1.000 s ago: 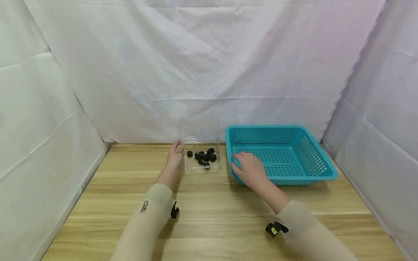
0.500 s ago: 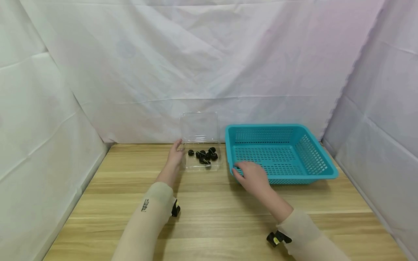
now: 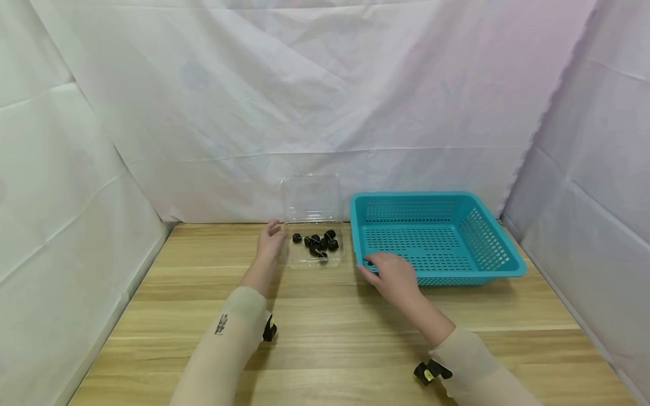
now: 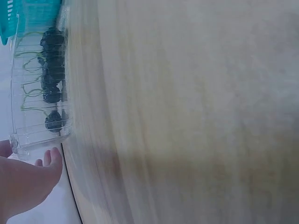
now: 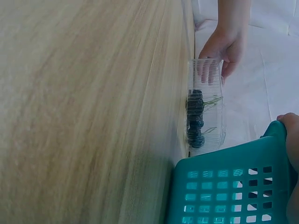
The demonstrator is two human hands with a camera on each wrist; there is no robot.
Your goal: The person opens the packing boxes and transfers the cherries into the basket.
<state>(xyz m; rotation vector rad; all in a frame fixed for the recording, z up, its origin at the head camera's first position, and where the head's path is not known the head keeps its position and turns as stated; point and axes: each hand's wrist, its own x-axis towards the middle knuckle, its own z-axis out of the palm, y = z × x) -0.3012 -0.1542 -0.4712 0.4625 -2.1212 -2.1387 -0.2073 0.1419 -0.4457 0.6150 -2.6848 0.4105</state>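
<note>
A clear plastic box [image 3: 312, 262] stands with its lid [image 3: 311, 194] raised at the back. Several dark, round fruits with thin green stems, like cherries [image 3: 315, 241], lie inside it. My left hand [image 3: 269, 242] is at the box's left side, fingers loose and thumb near its lip. Over the left front corner of the blue basket [image 3: 500, 248] is my right hand [image 3: 393, 273], fingers bent down, thumb at the rim. A small dark spot [image 3: 369, 263] shows between thumb and forefinger, too small to identify. The right wrist view shows only part of this hand [image 5: 292, 140], beside the rim.
The wooden table [image 3: 325, 338] carries both containers. The basket stands just right of the box, with a narrow gap between them. White cloth [image 3: 315, 101] hangs behind the table and along both sides.
My right hand has sunk slightly toward the basket's front corner, and a dark spot shows under its fingers. The raised lid shows more plainly. My left hand has barely shifted.
</note>
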